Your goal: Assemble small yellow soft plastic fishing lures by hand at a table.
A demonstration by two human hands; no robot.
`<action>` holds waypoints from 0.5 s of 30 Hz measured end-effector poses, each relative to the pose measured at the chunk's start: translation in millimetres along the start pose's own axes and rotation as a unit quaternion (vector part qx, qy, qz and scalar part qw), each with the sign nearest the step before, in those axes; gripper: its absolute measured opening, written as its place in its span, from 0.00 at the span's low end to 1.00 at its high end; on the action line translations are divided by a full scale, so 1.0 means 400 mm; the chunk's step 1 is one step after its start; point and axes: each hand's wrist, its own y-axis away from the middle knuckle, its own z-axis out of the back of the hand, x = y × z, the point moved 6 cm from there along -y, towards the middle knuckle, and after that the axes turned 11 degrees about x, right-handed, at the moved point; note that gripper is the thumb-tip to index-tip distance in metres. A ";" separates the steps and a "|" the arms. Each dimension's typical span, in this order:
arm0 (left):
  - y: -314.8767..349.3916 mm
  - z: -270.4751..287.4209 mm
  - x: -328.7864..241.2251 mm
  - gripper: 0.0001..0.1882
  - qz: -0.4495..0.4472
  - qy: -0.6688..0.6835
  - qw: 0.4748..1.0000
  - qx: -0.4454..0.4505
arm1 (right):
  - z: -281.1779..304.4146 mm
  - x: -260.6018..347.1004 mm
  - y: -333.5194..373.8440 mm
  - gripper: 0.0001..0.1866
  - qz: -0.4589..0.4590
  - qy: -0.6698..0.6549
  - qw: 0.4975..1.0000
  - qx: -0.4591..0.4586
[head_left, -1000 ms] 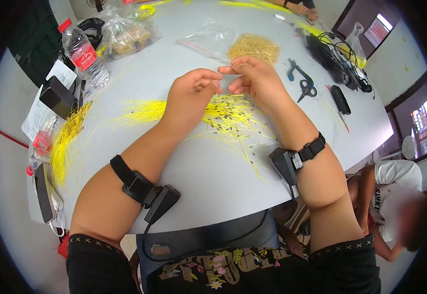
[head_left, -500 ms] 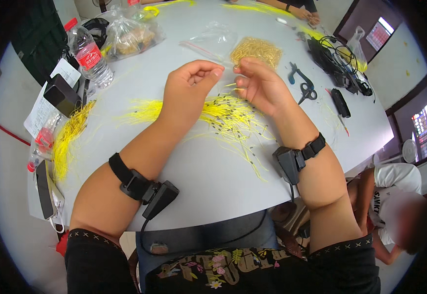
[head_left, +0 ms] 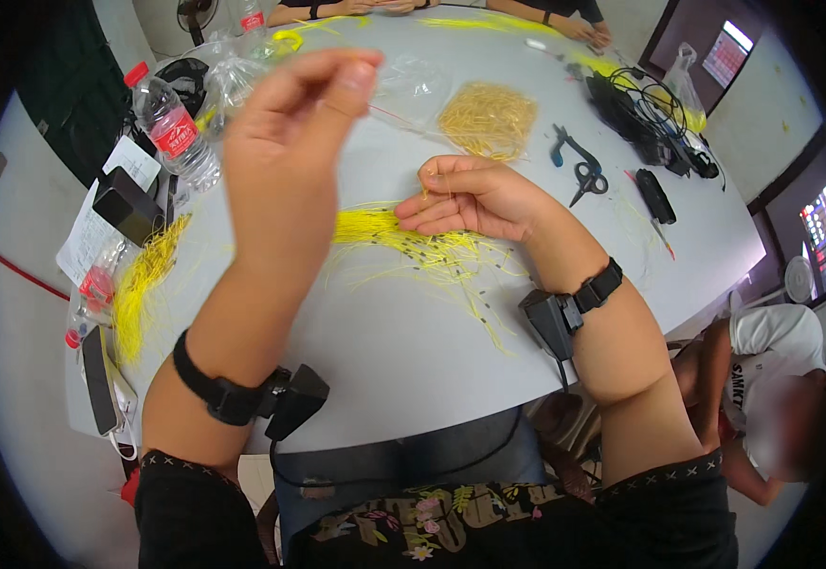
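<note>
My left hand (head_left: 285,156) is raised over the left-middle of the table, thumb and forefinger pinched together. Anything between those fingertips is too small to make out. Lower and to the right, my right hand (head_left: 474,199) pinches a small gold-coloured piece (head_left: 425,193) between thumb and forefinger, its other fingers loosely stretched. Beneath the right hand lies a bundle of thin yellow strings (head_left: 365,226) with small dark beads along them. Just beyond it is a flat clear bag (head_left: 487,119) full of small gold-coloured pieces.
Blue-handled scissors (head_left: 583,171), a black tool (head_left: 655,197) and tangled black cables (head_left: 635,123) lie right. At left stand a water bottle (head_left: 174,128), a black box (head_left: 128,206) and another yellow bundle (head_left: 138,299). Co-workers' hands (head_left: 579,28) show at the far edge.
My hands were close together over the bundle; now the left has swung up and left, away from the right. The right has dropped slightly nearer and left, its fingers pinching.
</note>
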 end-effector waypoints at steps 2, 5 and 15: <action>-0.020 0.012 -0.029 0.10 -0.001 0.084 0.996 -0.005 | 0.010 -0.004 -0.001 0.07 -0.015 0.010 1.000 -0.008; -0.028 0.048 -0.001 0.10 0.035 0.209 0.977 0.029 | 0.014 0.010 0.003 0.05 -0.015 0.053 0.998 -0.043; 0.100 -0.029 0.282 0.06 0.288 0.031 0.935 0.205 | 0.077 0.055 0.012 0.04 0.154 0.053 0.972 -0.167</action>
